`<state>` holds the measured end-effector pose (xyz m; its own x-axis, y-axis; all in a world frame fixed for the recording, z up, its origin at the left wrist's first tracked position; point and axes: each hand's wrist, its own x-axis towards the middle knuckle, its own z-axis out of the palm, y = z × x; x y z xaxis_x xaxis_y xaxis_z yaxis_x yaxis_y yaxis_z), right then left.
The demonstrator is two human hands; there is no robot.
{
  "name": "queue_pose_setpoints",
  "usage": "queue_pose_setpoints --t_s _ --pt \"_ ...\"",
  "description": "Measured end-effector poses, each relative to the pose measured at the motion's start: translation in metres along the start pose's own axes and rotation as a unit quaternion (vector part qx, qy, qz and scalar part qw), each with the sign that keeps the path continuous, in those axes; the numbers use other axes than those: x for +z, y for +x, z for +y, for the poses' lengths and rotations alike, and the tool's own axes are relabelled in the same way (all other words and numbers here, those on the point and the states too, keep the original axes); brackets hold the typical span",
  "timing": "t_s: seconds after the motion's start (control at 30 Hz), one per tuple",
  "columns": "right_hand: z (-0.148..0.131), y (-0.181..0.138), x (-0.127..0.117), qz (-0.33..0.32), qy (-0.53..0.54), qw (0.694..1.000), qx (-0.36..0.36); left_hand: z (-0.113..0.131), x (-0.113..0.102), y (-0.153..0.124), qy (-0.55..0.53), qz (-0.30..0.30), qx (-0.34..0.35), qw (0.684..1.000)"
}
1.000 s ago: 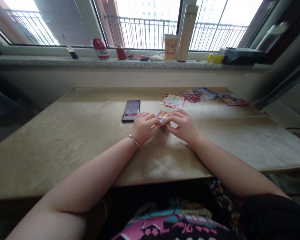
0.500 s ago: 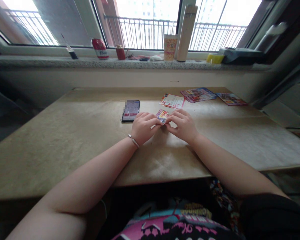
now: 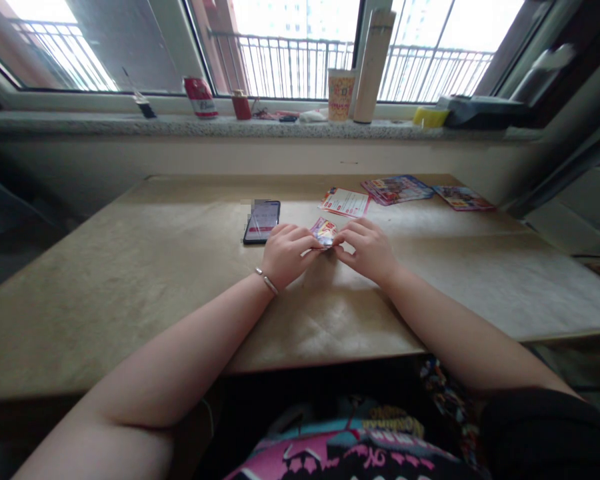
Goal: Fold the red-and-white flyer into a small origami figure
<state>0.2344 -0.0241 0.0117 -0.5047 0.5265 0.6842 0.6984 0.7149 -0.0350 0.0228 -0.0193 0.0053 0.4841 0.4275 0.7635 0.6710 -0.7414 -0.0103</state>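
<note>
Both hands meet at the middle of a tan table [image 3: 130, 267]. My left hand [image 3: 286, 255], with a silver bracelet at the wrist, and my right hand [image 3: 367, 250] pinch a small colourful folded paper [image 3: 324, 231] between their fingertips, just above the tabletop. A dark phone [image 3: 262, 221] lies flat just left of my left hand.
Colourful printed sheets lie at the table's far right: a red and white one [image 3: 346, 201], a stack [image 3: 397, 189] and another [image 3: 463, 197]. On the windowsill stand a red can [image 3: 201, 97], a patterned cup [image 3: 341, 93], a tall beige cylinder [image 3: 375, 63] and small clutter.
The small paper has shifted slightly between the fingertips and looks more creased. Both hands stay in nearly the same place.
</note>
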Motion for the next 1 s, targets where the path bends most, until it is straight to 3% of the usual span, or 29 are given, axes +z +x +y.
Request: queue_pose_setpoints --t_s 0.73,0.9,1.0 --pt "0.0 0.0 -0.003 -0.013 -0.031 0.999 0.009 -0.004 0.002 -0.001 -0.007 -0.014 0.008 1.0" --pt "0.006 -0.001 -0.001 -0.012 0.025 1.0 0.015 -0.005 0.001 -0.001 -0.004 -0.026 0.004 1.0" --pt "0.013 -0.003 0.003 0.011 0.082 0.994 0.074 -0.003 0.0 -0.001 -0.005 -0.03 -0.002 1.0"
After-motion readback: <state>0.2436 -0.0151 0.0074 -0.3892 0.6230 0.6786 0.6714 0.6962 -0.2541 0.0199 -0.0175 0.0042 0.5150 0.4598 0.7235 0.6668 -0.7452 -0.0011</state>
